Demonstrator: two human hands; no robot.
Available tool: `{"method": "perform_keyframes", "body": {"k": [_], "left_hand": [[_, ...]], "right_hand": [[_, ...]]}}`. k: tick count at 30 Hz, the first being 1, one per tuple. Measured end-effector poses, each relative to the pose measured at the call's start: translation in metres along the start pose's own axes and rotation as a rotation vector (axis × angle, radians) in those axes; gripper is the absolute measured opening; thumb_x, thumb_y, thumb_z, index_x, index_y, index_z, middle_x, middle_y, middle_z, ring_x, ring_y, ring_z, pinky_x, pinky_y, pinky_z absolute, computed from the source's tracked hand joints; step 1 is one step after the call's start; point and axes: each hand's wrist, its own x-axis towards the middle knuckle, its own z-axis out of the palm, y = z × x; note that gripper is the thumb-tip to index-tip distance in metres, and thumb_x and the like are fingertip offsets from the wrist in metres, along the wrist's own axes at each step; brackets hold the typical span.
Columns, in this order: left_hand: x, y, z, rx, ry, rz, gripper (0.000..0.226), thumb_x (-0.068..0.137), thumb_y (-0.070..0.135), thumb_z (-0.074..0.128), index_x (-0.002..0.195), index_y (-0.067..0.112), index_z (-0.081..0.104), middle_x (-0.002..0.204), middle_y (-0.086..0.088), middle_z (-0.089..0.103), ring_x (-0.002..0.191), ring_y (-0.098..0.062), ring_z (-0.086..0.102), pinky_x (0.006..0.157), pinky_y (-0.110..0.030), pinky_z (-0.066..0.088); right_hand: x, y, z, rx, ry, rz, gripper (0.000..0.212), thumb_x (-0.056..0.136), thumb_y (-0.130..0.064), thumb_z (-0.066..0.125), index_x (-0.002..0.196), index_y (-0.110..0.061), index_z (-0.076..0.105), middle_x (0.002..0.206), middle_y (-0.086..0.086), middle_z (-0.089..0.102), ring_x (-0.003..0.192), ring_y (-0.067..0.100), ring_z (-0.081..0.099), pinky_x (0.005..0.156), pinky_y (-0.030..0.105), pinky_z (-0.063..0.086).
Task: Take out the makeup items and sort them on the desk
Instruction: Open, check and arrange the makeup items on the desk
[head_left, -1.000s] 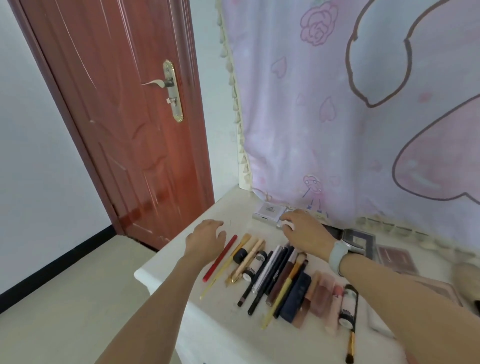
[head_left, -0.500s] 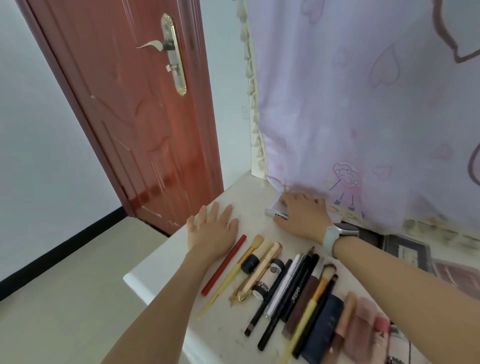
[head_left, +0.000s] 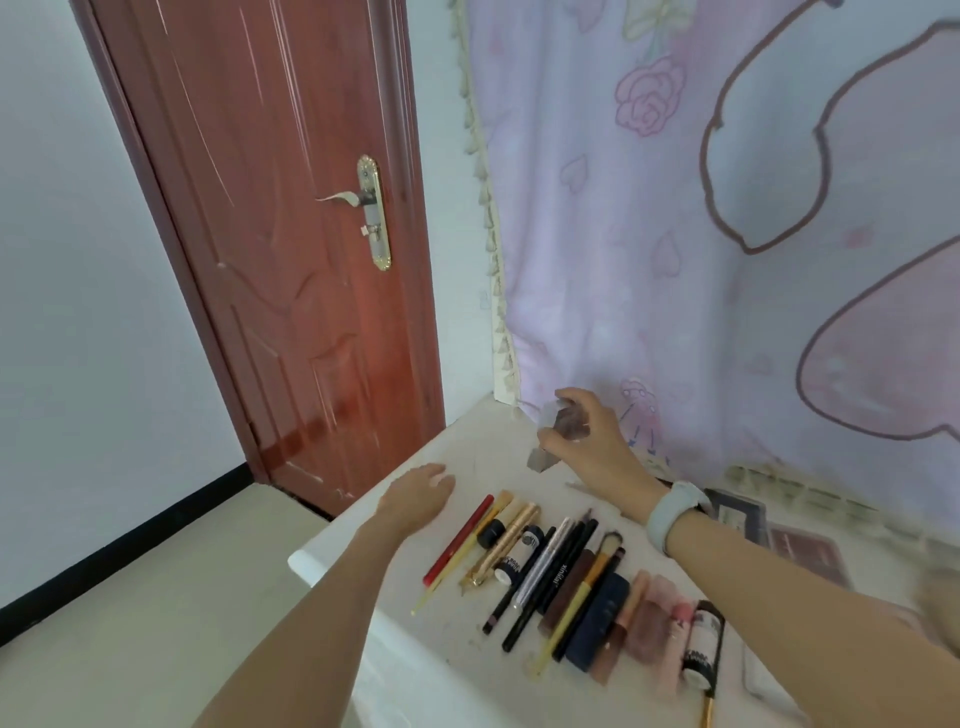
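Several pencils, brushes and tubes lie side by side in a row (head_left: 561, 571) on the white desk (head_left: 415, 649), with a red pencil (head_left: 460, 538) at the row's left end. My left hand (head_left: 418, 496) rests flat on the desk just left of the red pencil. Near the desk's back corner my right hand (head_left: 584, 441) grips a small blurred compact (head_left: 550, 436), lifted and tilted off the desk top. A pale watch sits on that wrist.
A pink printed curtain (head_left: 727, 260) hangs along the back of the desk. Dark palettes (head_left: 743, 514) lie under its hem at the right. A red-brown door (head_left: 291, 260) stands left of the desk. The desk's left edge drops to the floor.
My right hand lay flat on the compact by the curtain; now it has lifted the compact off the desk. My left hand stays beside the red pencil. The view tilted up.
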Motion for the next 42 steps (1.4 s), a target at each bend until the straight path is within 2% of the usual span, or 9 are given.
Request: {"method": "perform_keyframes", "body": {"k": [5,10,13,17,20,23,27,34,42], "left_hand": [[-0.07,0.046,-0.015,-0.76,0.01,0.062,0.035,0.095,0.031,0.046,0.122,0.012,0.056,0.118,-0.001,0.061,0.103,-0.016,0.059,0.084,-0.025,0.049],[-0.133,0.07,-0.008,-1.389,-0.375,-0.061,0.036,0.096,0.043,0.041,0.106,0.012,0.055,0.105,-0.007,0.068,0.088,-0.019,0.065,0.072,-0.027,0.049],[-0.154,0.071,-0.003,-1.579,-0.414,-0.067,0.027,0.09,0.036,0.052,0.106,0.015,0.054,0.104,-0.009,0.067,0.09,-0.021,0.068,0.076,-0.028,0.049],[-0.172,0.075,0.002,-1.691,-0.427,0.036,0.033,0.079,0.031,0.062,0.105,0.01,0.066,0.108,-0.01,0.067,0.099,-0.028,0.065,0.087,-0.035,0.052],[-0.179,0.082,-0.001,-1.821,-0.463,0.101,0.038,0.083,0.028,0.06,0.109,0.001,0.066,0.112,-0.018,0.064,0.102,-0.035,0.062,0.076,-0.038,0.056],[-0.179,0.09,-0.004,-1.825,-0.484,0.141,0.032,0.086,0.028,0.058,0.101,0.003,0.071,0.107,-0.019,0.066,0.097,-0.032,0.065,0.073,-0.036,0.056],[-0.177,0.104,-0.003,-1.774,-0.475,0.119,0.037,0.086,0.035,0.058,0.106,0.006,0.067,0.098,-0.016,0.069,0.091,-0.03,0.066,0.071,-0.035,0.056],[-0.158,0.121,0.01,-1.759,-0.332,0.048,0.061,0.071,0.025,0.07,0.123,0.014,0.039,0.108,-0.019,0.059,0.083,-0.032,0.069,0.062,-0.037,0.057],[-0.107,0.137,0.035,-1.702,-0.274,-0.026,0.057,0.075,0.028,0.07,0.12,0.012,0.04,0.112,-0.021,0.059,0.084,-0.032,0.069,0.068,-0.045,0.057]], "right_hand": [[-0.057,-0.028,-0.011,0.281,0.013,0.083,0.037,0.078,-0.024,0.07,0.104,-0.03,0.044,0.094,-0.005,0.052,0.093,0.007,0.056,0.096,0.041,0.047],[-0.111,-0.046,-0.014,0.223,0.022,-0.009,0.035,0.079,-0.025,0.07,0.103,-0.033,0.046,0.106,-0.007,0.052,0.095,-0.009,0.053,0.074,0.003,0.039],[-0.132,-0.052,-0.015,0.212,-0.009,-0.043,0.037,0.079,-0.02,0.07,0.105,-0.031,0.045,0.107,-0.012,0.051,0.095,-0.013,0.055,0.073,0.0,0.039],[-0.149,-0.058,-0.017,0.129,-0.068,-0.08,0.035,0.081,-0.019,0.068,0.104,-0.032,0.046,0.114,-0.012,0.053,0.115,0.009,0.052,0.096,0.021,0.041],[-0.158,-0.064,-0.019,0.002,-0.101,-0.123,0.031,0.082,-0.025,0.067,0.1,-0.043,0.05,0.112,-0.027,0.052,0.109,-0.011,0.049,0.084,0.0,0.035],[-0.16,-0.069,-0.027,-0.105,-0.09,-0.159,0.032,0.082,-0.032,0.065,0.104,-0.051,0.051,0.113,-0.036,0.049,0.107,-0.019,0.044,0.087,0.001,0.032],[-0.153,-0.077,-0.04,-0.331,-0.061,-0.271,0.033,0.084,-0.02,0.065,0.117,-0.021,0.063,0.115,-0.017,0.049,0.115,0.003,0.043,0.097,0.014,0.029],[-0.131,-0.069,-0.054,-0.544,-0.123,-0.354,0.019,0.082,-0.008,0.053,0.095,-0.007,0.067,0.089,0.006,0.066,0.084,0.022,0.057,0.078,0.04,0.048],[-0.089,-0.035,-0.067,-0.534,-0.1,-0.315,0.015,0.078,-0.007,0.052,0.086,-0.009,0.065,0.074,-0.007,0.056,0.07,0.011,0.05,0.067,0.028,0.041]]}}
